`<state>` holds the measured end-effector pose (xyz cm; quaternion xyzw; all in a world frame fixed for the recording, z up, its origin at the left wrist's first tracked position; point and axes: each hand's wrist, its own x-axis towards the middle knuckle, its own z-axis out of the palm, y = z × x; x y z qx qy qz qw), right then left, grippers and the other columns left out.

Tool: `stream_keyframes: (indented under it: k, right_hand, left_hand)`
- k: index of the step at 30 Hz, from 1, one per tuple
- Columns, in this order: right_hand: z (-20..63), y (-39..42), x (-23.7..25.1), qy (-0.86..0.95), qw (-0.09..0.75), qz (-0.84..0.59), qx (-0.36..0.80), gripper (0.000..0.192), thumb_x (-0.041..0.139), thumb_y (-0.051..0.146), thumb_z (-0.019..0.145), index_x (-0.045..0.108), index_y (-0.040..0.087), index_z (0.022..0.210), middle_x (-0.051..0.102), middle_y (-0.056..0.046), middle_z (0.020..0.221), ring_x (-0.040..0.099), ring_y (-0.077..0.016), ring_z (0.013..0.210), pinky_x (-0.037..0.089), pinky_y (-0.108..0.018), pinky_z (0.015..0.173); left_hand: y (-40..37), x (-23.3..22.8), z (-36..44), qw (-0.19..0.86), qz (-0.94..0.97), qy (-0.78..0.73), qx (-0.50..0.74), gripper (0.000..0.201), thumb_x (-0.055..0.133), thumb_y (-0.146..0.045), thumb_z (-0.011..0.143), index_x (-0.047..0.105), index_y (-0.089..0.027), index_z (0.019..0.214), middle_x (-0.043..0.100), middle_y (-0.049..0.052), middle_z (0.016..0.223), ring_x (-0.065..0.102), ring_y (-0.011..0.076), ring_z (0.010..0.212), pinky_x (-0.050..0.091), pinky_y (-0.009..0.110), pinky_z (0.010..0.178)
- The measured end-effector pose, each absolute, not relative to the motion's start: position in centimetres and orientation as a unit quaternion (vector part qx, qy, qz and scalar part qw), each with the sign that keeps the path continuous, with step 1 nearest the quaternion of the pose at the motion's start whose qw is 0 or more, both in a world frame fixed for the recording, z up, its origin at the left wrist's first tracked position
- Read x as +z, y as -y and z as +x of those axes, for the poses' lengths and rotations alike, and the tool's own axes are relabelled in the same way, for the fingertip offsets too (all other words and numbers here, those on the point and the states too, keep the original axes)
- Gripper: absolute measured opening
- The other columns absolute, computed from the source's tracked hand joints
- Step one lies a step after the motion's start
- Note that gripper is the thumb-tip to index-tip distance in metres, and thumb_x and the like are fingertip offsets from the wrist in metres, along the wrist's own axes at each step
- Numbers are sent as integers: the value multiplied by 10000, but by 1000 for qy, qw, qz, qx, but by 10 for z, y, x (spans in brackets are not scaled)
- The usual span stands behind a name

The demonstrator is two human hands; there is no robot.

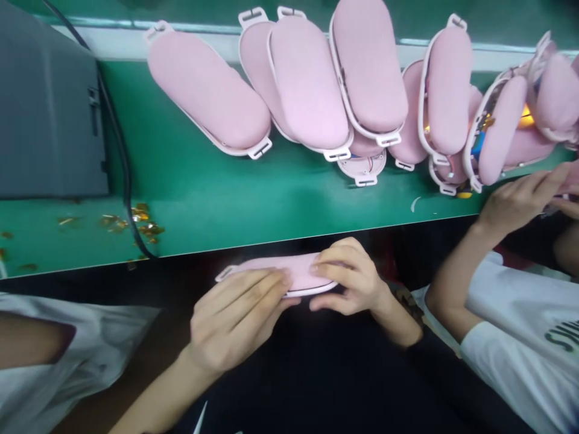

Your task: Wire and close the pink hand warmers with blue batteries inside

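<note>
Between my two hands, just off the front edge of the green table, is a pink padded oval pad (301, 271) with a white rim and a white strap loop at its left end. My left hand (239, 313) grips its left half, fingers flat over the pink top and thumb at the rim below. Around the right end is my right hand (350, 277), fingers on top and thumb under the rim. The pad is tilted, seen nearly edge-on, and its underside is hidden.
Several similar pink pads (312, 84) lie along the back of the green table (203, 199), some with wires showing. A dark grey box (49, 114) and a black cable (120, 138) are at left, near gold foil scraps (140, 220). At right, a co-worker's hand (515, 202) handles another pink piece.
</note>
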<state>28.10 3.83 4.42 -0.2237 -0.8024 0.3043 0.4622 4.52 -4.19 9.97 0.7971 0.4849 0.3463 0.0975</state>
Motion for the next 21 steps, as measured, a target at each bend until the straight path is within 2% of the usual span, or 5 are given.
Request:
stream_keyframes:
  k: [2,6,11,16,21]
  right_hand:
    - [292,-38,52,812,443,-224,308,282,810,373,1024,760,145,1182,825,-101,1038,774,-220,938,670,-383,809]
    - [299,-46,59,770,515,-254,278,232,765,359,1055,766,191,1215,807,-77,1008,775,-221,940,679,-374,786]
    - [278,-71,73,843,405,-288,207,175,746,289,1060,763,252,1230,844,-48,1148,757,-245,1102,630,-452,997]
    - [253,-83,80,833,406,-310,213,179,738,336,1090,742,203,1209,856,-46,1101,775,-202,1024,593,-389,922]
    - [259,-87,80,850,356,-314,229,202,754,292,1066,725,175,1228,848,-82,1139,781,-234,1064,602,-420,1022]
  left_hand:
    - [34,109,38,105,816,-466,326,300,913,-85,890,783,-94,1160,888,105,1007,858,273,925,709,407,865]
    - [15,113,25,148,807,-467,330,286,882,-114,929,778,-104,1195,875,140,1100,847,297,1034,691,464,970]
    - [-9,111,29,100,789,-490,357,358,930,-41,851,786,-105,1172,871,128,1102,835,278,1048,686,422,972]
    - [-23,108,31,152,762,-521,353,338,853,-65,944,778,-169,1257,869,93,1157,837,258,1065,694,411,965]
    - [-20,100,22,184,731,-526,394,437,849,-15,919,782,-218,1300,872,65,1153,839,272,1044,693,454,934]
